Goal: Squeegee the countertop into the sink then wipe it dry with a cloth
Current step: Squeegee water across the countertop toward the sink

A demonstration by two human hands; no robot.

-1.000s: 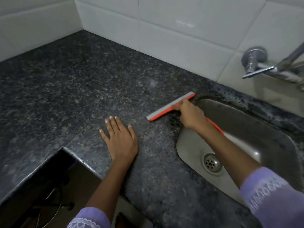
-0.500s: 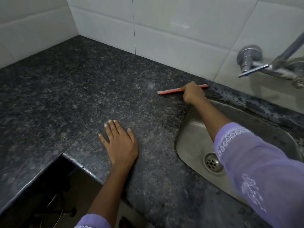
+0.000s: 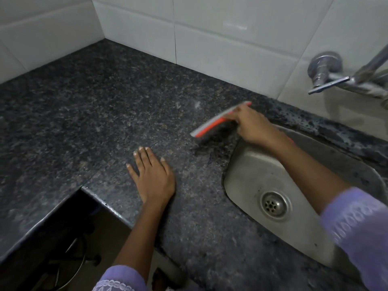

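Head view: right hand (image 3: 253,126) gripped orange-and-grey squeegee (image 3: 212,123), fingers curled round it, blade on dark countertop (image 3: 88,114) just left of sink (image 3: 249,175), at 1 o'clock from left hand (image 3: 154,177); left hand flat, fingers straight, pressed on countertop; tap (image 3: 327,74) at 2 o'clock.

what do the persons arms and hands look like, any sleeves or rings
Both forearms are bare below lilac sleeves with white embroidered cuffs. The left hand shows short, pale fingernails. The right hand is slightly blurred. No rings, watch or gloves are visible on either.
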